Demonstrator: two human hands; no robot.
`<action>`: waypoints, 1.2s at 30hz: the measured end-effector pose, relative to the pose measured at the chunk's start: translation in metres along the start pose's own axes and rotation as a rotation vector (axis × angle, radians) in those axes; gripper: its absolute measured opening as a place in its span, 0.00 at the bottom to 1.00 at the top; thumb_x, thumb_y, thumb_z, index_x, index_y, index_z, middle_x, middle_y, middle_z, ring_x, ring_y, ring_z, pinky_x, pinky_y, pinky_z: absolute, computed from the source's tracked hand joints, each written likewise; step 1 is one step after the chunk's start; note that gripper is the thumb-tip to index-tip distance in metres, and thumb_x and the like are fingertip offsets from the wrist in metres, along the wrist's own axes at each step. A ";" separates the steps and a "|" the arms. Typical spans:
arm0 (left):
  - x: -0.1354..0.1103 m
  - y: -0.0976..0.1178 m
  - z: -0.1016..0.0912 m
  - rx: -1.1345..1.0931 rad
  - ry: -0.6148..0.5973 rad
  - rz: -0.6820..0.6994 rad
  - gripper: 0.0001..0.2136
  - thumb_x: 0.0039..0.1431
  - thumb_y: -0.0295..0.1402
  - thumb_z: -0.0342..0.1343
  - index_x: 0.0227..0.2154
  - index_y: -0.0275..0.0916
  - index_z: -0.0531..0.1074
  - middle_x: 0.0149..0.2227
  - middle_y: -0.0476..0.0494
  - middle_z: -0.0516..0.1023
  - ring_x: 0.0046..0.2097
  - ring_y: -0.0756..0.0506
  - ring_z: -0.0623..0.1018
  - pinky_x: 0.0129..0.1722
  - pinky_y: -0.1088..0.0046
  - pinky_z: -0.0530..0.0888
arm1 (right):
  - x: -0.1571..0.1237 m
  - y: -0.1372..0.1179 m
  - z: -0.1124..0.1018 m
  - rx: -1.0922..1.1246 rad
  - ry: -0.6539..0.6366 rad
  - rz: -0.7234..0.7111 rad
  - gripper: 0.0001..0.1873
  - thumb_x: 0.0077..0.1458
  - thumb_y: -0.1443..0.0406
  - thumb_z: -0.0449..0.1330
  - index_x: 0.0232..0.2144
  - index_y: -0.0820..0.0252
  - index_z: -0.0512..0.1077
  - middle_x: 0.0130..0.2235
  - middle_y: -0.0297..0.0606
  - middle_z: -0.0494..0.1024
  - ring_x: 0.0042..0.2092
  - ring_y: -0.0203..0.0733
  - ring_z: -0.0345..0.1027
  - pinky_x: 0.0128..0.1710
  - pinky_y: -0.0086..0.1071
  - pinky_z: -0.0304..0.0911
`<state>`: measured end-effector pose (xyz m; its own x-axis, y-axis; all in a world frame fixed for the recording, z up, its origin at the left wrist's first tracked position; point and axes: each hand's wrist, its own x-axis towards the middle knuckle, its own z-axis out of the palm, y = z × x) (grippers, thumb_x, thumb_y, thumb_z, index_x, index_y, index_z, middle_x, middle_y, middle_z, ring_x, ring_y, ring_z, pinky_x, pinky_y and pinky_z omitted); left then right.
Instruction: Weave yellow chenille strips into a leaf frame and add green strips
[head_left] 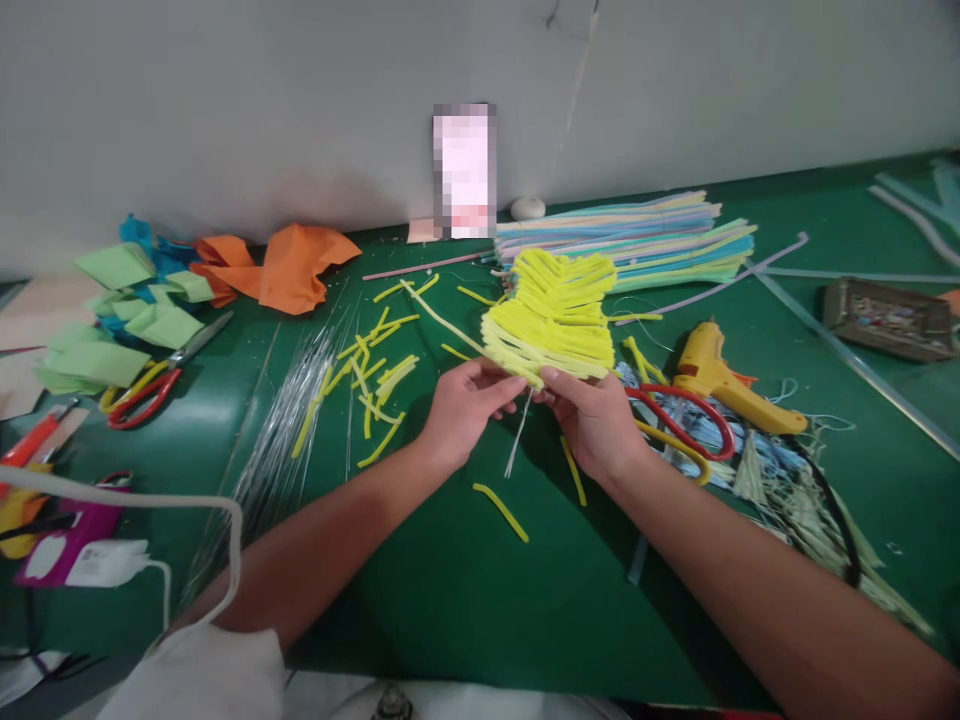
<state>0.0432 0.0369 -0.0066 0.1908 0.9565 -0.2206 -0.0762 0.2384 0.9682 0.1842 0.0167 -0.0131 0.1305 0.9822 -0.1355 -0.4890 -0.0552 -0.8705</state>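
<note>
Both my hands hold a yellow piece made of pipe cleaners [559, 310], its fuzzy strips folded into slanting rows that meet along the middle. My left hand [469, 405] pinches its lower left edge between thumb and fingers. At the lower right edge, my right hand [596, 415] grips it with the thumb on top. Thin wire ends [517, 445] hang down between the hands. One pale yellow pipe cleaner [439, 315] sticks out to the upper left. Fingers behind the piece are partly hidden.
Cut yellow pieces [386, 380] and thin wires [289, 420] lie left. Behind is a bundle of coloured pipe cleaners [675, 240]. A glue gun [731, 385], red-handled scissors [690, 415] and tassels [780, 490] lie right. More scissors [161, 385], green paper [101, 355] and a power strip [75, 540] sit far left.
</note>
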 end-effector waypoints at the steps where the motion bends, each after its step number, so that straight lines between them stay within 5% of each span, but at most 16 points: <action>1: 0.001 -0.001 0.000 -0.019 0.002 -0.001 0.15 0.43 0.40 0.69 0.30 0.36 0.75 0.24 0.50 0.76 0.24 0.52 0.72 0.25 0.76 0.67 | 0.000 0.000 0.000 -0.017 0.001 0.002 0.25 0.44 0.62 0.70 0.47 0.56 0.75 0.36 0.38 0.83 0.36 0.47 0.76 0.38 0.41 0.71; 8: 0.001 -0.004 -0.001 -0.084 -0.011 -0.005 0.15 0.41 0.37 0.70 0.30 0.36 0.75 0.24 0.50 0.77 0.25 0.52 0.73 0.27 0.74 0.69 | 0.000 -0.002 0.002 -0.079 -0.016 -0.011 0.20 0.44 0.58 0.69 0.41 0.56 0.76 0.35 0.39 0.81 0.36 0.47 0.74 0.39 0.41 0.70; 18: 0.001 -0.003 0.002 -0.225 -0.058 -0.078 0.18 0.39 0.34 0.72 0.34 0.35 0.77 0.30 0.46 0.81 0.29 0.49 0.78 0.32 0.71 0.73 | 0.001 0.000 -0.003 -0.133 0.026 -0.013 0.13 0.42 0.60 0.71 0.27 0.56 0.72 0.23 0.31 0.71 0.24 0.37 0.61 0.25 0.34 0.58; 36: -0.001 0.000 0.004 -0.185 -0.049 -0.023 0.14 0.39 0.32 0.71 0.32 0.36 0.77 0.29 0.46 0.80 0.30 0.48 0.78 0.35 0.68 0.77 | 0.001 0.001 -0.003 -0.158 0.020 -0.008 0.12 0.43 0.60 0.70 0.26 0.56 0.71 0.24 0.31 0.70 0.25 0.38 0.60 0.27 0.35 0.57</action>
<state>0.0467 0.0349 -0.0059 0.2414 0.9422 -0.2323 -0.2486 0.2914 0.9237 0.1868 0.0166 -0.0156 0.1515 0.9791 -0.1358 -0.3464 -0.0761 -0.9350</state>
